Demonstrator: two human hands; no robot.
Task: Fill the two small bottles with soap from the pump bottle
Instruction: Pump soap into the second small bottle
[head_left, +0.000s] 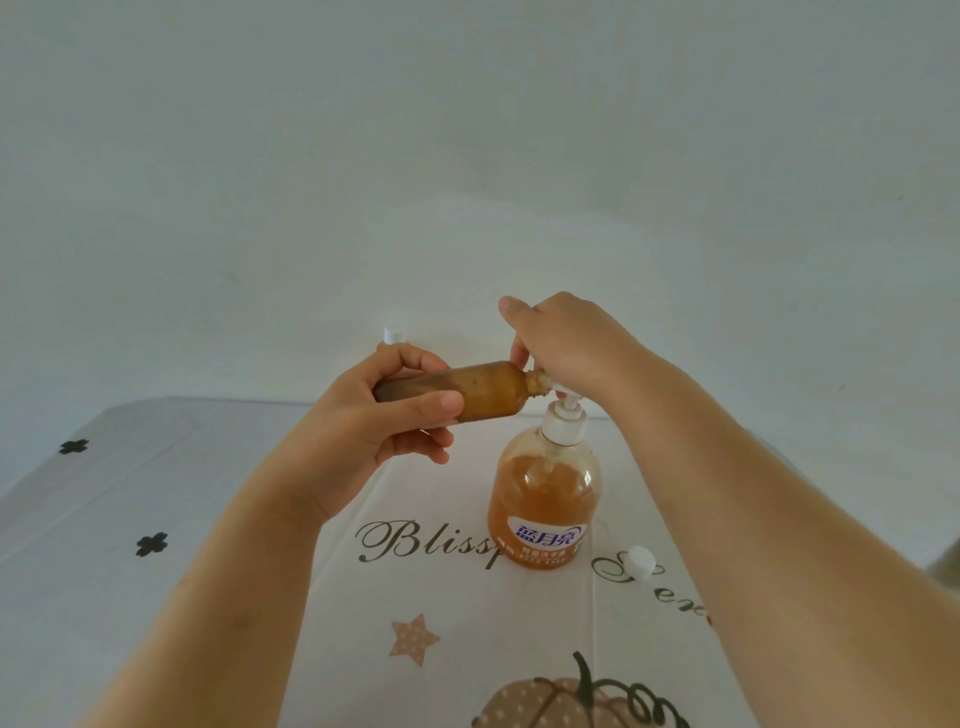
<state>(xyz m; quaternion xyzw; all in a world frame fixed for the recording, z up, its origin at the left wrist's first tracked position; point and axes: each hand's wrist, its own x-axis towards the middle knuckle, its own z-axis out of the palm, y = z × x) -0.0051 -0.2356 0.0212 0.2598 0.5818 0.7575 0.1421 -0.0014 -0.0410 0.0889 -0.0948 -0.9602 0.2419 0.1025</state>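
My left hand (400, 410) grips the small bottle (483, 389) above the table (208, 493), lying level with its mouth pointing right at the nozzle. My right hand (566, 343) curls over the head of the pump bottle (545, 499), which stands upright mid-table.

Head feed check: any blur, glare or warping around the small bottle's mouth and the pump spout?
Head view: soft, even light, no hard shadows; small bottle and pump bottle reasonably sharp, mild highlights on the pump bottle's shoulder; wide-angle stretches the forearms toward the corners; right hand covers the pump top.
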